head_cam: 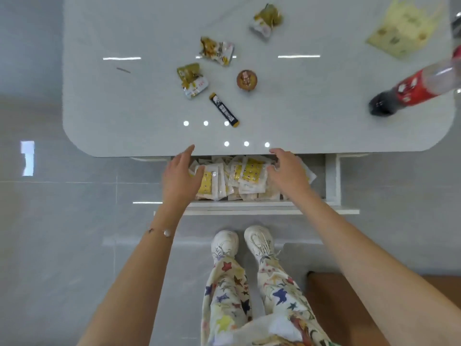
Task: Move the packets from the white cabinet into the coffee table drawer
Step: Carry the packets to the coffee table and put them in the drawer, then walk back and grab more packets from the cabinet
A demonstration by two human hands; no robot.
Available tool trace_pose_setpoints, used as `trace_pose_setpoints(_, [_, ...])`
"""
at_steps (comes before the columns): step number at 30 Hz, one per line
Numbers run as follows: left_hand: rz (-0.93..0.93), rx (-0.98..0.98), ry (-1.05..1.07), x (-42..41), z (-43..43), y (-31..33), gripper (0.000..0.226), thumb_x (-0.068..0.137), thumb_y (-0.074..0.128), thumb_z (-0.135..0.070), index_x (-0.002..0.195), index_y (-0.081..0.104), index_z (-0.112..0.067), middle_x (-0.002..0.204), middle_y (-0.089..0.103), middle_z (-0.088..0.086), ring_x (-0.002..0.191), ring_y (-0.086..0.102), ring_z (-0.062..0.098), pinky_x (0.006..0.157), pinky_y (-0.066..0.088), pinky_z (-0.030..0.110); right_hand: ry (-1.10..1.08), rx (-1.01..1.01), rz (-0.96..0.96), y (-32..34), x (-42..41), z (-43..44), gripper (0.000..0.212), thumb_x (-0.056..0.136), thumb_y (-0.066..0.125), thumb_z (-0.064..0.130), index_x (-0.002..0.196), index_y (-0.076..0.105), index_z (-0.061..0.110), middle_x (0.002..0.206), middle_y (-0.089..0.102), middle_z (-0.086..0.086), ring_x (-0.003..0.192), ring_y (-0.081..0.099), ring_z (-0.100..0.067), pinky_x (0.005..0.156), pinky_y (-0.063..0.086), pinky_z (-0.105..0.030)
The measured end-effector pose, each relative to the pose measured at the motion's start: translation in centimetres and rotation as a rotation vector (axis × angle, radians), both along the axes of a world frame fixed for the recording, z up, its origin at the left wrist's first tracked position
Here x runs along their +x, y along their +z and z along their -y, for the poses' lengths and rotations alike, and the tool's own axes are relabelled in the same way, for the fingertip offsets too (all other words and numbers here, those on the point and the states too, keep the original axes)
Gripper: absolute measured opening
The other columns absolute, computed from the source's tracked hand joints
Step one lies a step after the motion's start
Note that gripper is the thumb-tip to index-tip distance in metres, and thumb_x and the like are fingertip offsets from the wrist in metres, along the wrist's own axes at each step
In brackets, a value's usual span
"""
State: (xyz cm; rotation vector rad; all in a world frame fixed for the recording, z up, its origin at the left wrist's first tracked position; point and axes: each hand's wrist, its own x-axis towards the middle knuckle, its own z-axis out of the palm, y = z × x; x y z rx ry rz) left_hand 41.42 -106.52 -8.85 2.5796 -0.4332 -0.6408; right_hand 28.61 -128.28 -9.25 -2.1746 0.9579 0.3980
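Grey tiled floor [57,221], and a glossy white counter with rounded corners [154,101] that's got ceiling lights reflecting off it. Under its near edge the white drawer [333,181] is pulled open, and it's stuffed with a heap of white-and-yellow plastic packets [239,178] lying every which way, overlapping each other.

The person is standing right at the drawer in white sneakers [258,239] and star-print trousers [224,295]. Both arms reach down into it. The left hand [180,174] is spread fairly wide, fingers loose, resting on the packets at the drawer's left end, not gripping anything as far as I can see. The right hand [289,171] is also spread, palm down over the packets toward the right side. Thin bracelet [162,231] on the left wrist.

On the counter top: three crinkled yellow-green snack wrappers [192,79] scattered mid-surface, a dark stick sachet [224,110] near the near edge, a small round brown cup [247,79], a red-labelled cola bottle [409,89] by the right edge, and a pale yellow bag [404,31] at the far right corner.
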Motion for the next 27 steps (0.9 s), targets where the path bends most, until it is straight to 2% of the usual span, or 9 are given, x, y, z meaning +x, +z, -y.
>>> trace_pose_setpoints(4, [0.139,0.093,-0.089,1.7,-0.2,11.3,0.060,0.094,0.052,-0.042,0.148,0.032,-0.027,0.146,0.044,0.007,0.138,0.028,0.032,0.114,0.018,0.046,0.276,-0.163,-0.063,12.5,2.2,0.8,0.053,0.094,0.050,0.030,0.145,0.035,0.024,0.135,0.052,-0.009,0.123,0.044,-0.032,0.096,0.040,-0.042])
trace_pose_setpoints(7, [0.153,0.190,-0.139,1.3,-0.7,19.4,0.064,0.095,0.045,-0.048,0.152,0.021,-0.032,0.156,0.026,0.007,0.145,0.011,0.031,0.117,0.007,0.048,0.397,-0.261,0.018,21.6,3.5,0.2,0.056,0.095,0.049,0.033,0.147,0.032,0.024,0.140,0.049,-0.008,0.126,0.041,-0.033,0.098,0.037,-0.042])
trace_pose_setpoints(9, [0.181,0.220,-0.136,0.3,-1.7,24.2,0.066,0.095,0.043,-0.052,0.152,0.016,-0.034,0.159,0.017,0.006,0.147,0.005,0.031,0.117,0.003,0.049,0.451,-0.312,0.099,26.7,3.9,-1.0,0.056,0.095,0.049,0.034,0.147,0.031,0.024,0.143,0.045,-0.007,0.129,0.037,-0.032,0.101,0.034,-0.042])
trace_pose_setpoints(12, [0.251,0.221,-0.081,-1.5,-3.9,29.7,0.067,0.094,0.041,-0.054,0.152,0.015,-0.034,0.160,0.014,0.005,0.147,0.004,0.032,0.117,0.004,0.051,0.530,-0.351,0.215,32.3,4.3,-3.3,0.056,0.095,0.049,0.034,0.147,0.033,0.024,0.145,0.042,-0.005,0.133,0.032,-0.029,0.107,0.028,-0.041])
trace_pose_setpoints(18, [0.402,0.251,0.110,-4.3,-11.4,37.3,0.068,0.093,0.042,-0.056,0.152,0.017,-0.033,0.160,0.013,0.007,0.147,0.001,0.034,0.117,0.002,0.052,0.758,-0.371,0.330,39.4,5.6,-9.9,0.059,0.095,0.050,0.036,0.148,0.028,0.026,0.157,0.023,-0.006,0.145,0.012,-0.029,0.117,0.012,-0.045])
trace_pose_setpoints(22, [0.471,0.267,0.306,-6.3,-18.2,40.3,0.067,0.093,0.044,-0.055,0.151,0.021,-0.031,0.160,0.013,0.007,0.147,0.001,0.033,0.117,-0.001,0.051,1.001,-0.460,0.372,41.6,7.0,-16.3,0.060,0.096,0.046,0.040,0.150,0.023,0.026,0.160,0.012,-0.003,0.147,0.003,-0.031,0.118,0.005,-0.048])
trace_pose_setpoints(27, [0.473,0.326,0.513,-9.3,-28.1,41.7,0.068,0.094,0.042,-0.055,0.152,0.019,-0.029,0.161,0.009,0.007,0.147,-0.002,0.033,0.117,-0.003,0.051,1.237,-0.458,0.438,43.2,9.2,-27.2,0.059,0.095,0.048,0.038,0.149,0.026,0.027,0.159,0.015,-0.004,0.147,0.004,-0.031,0.117,0.003,-0.047])
